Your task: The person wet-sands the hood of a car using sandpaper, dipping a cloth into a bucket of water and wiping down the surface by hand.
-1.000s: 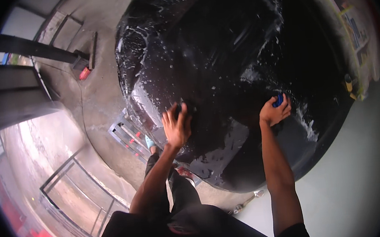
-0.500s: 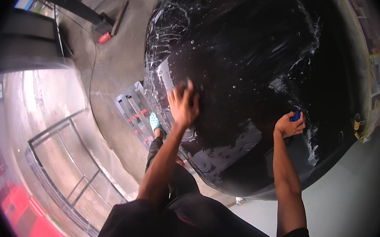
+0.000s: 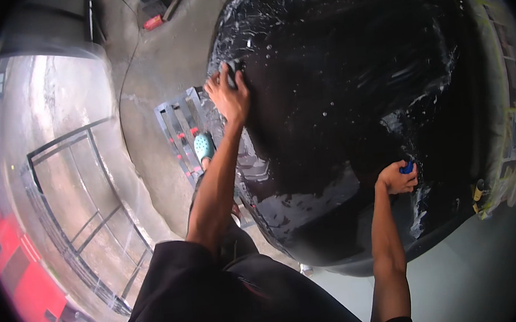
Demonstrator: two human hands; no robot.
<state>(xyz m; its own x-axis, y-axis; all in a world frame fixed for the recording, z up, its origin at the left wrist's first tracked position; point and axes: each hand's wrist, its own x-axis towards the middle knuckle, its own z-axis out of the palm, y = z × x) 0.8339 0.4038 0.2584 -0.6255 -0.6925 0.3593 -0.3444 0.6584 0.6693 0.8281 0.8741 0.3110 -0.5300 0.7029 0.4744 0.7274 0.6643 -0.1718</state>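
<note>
A large, curved, glossy black panel (image 3: 330, 142), like a car's bodywork, spreads before me, wet and streaked with whitish suds. My left hand (image 3: 228, 96) is at its left edge, fingers closed around a dark grey block (image 3: 235, 71) pressed to the surface. Most of that block is hidden under the fingers. Farther right and nearer, my right hand (image 3: 397, 178) grips a small blue object (image 3: 406, 167) over the panel, beside a line of suds. The palm and fingers cover much of it, so its exact kind does not show.
Left of the panel, a grey slatted pallet (image 3: 172, 122) lies on the concrete floor, with my foot in a light-green clog (image 3: 204, 146) on it. A dark metal frame (image 3: 86, 231) stands farther left. Masking film and yellow tape (image 3: 510, 133) run along the right side.
My left hand has slid forward and left across the panel, to its edge, with the dark block. My right hand stays almost in place with the blue object. The view has shifted slightly.
</note>
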